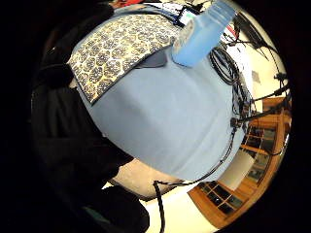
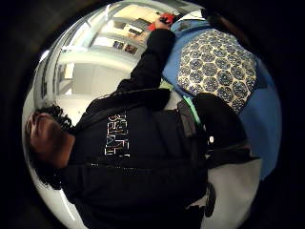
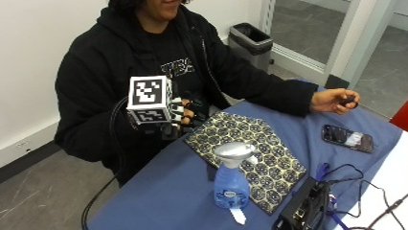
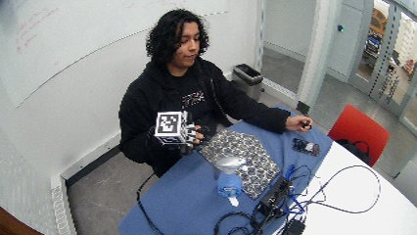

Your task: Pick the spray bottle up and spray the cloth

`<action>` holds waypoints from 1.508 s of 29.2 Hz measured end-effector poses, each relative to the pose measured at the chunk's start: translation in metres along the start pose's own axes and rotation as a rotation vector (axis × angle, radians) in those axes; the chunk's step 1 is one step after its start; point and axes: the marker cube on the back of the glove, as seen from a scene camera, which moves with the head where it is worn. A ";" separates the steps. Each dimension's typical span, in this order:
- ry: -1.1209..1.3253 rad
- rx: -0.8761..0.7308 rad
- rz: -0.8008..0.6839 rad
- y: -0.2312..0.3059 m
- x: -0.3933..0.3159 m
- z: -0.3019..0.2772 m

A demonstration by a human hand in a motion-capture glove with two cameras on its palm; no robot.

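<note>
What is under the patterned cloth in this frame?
The patterned cloth lies flat on the blue tablecloth. Whatever the cloth covers cannot be seen. The spray bottle stands beside the cloth's edge.

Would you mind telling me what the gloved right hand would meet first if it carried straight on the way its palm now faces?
Probably the patterned cloth: the right hand hangs at its near corner. The spray bottle stands further along; depth is uncertain.

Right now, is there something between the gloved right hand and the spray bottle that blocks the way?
Nothing visible does. The right hand hovers at the table's near edge, beside a corner of the patterned cloth. The spray bottle stands upright on the blue tablecloth against the cloth's edge, with open tablecloth between.
</note>
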 end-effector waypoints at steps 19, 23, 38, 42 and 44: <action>-0.020 -0.046 0.015 -0.005 0.014 0.005; -0.023 -0.046 0.055 -0.007 0.029 0.006; 0.032 0.007 0.212 -0.002 0.115 -0.042; 0.038 0.034 0.221 -0.008 0.135 -0.060; 0.033 0.054 0.227 -0.013 0.145 -0.068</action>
